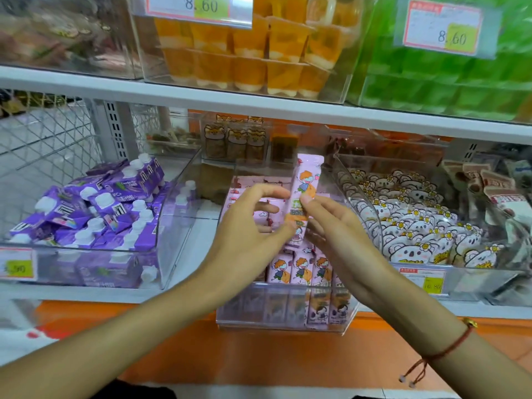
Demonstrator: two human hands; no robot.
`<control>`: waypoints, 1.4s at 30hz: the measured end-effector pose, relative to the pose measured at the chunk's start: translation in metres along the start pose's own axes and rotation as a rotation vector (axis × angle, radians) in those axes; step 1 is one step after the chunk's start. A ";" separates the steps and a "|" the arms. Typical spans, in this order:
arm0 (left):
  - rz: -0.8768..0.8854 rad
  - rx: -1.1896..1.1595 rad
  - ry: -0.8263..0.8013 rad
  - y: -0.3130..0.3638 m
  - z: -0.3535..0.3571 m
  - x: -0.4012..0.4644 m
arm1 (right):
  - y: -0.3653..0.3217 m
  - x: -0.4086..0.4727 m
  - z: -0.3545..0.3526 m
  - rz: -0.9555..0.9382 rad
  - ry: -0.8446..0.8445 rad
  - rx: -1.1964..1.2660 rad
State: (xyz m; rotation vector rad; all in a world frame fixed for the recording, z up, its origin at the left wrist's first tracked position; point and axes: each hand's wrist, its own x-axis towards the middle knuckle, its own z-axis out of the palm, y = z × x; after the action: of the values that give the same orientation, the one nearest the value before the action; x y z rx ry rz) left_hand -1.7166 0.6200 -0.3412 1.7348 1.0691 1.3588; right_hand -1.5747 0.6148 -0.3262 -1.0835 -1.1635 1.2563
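A red cord bracelet (449, 348) is hanging round the right wrist. Above the clear bin (288, 326), the left hand (253, 226) is curving round a pink packet (306, 185), its thumb touching the lower end and its fingers spread and bent toward the left edge. The right hand (339, 234) is pinching the packet, thumb pressing on the front and fingers lying together underneath. The packet is standing upright above rows of matching packets (299, 269). Purple cartons (95, 208) are lying in the bin to the left, koala bags (417, 226) to the right. Farther up, orange jelly cups (247, 53) are sitting on the upper shelf (86, 87).
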 end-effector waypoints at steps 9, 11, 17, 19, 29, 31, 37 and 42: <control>0.122 0.140 0.080 0.003 -0.001 0.002 | -0.005 0.001 0.001 -0.089 0.039 0.091; 0.153 0.190 0.047 0.001 -0.003 0.002 | -0.007 0.001 -0.003 -0.118 0.005 0.069; 0.306 0.418 0.096 0.000 -0.003 0.003 | -0.002 -0.002 0.000 -0.217 0.113 -0.027; 0.318 0.415 0.114 0.002 -0.004 0.003 | -0.001 -0.003 0.001 -0.255 0.121 -0.038; -0.063 -0.108 -0.111 0.012 -0.002 0.004 | -0.004 0.000 -0.005 -0.242 0.137 -0.137; -0.150 -0.211 -0.159 0.013 0.000 0.004 | -0.003 0.001 -0.006 -0.216 0.164 -0.133; -0.195 -0.230 -0.194 0.010 -0.002 0.006 | -0.003 0.000 -0.008 -0.216 0.110 -0.136; -0.089 -0.179 -0.147 0.009 -0.011 0.012 | -0.004 -0.003 -0.011 -0.364 -0.060 -0.250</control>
State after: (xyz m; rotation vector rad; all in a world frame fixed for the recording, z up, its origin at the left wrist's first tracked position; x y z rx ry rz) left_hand -1.7239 0.6267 -0.3257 1.6098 0.9035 1.2134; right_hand -1.5631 0.6123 -0.3236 -0.9615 -1.5164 0.8809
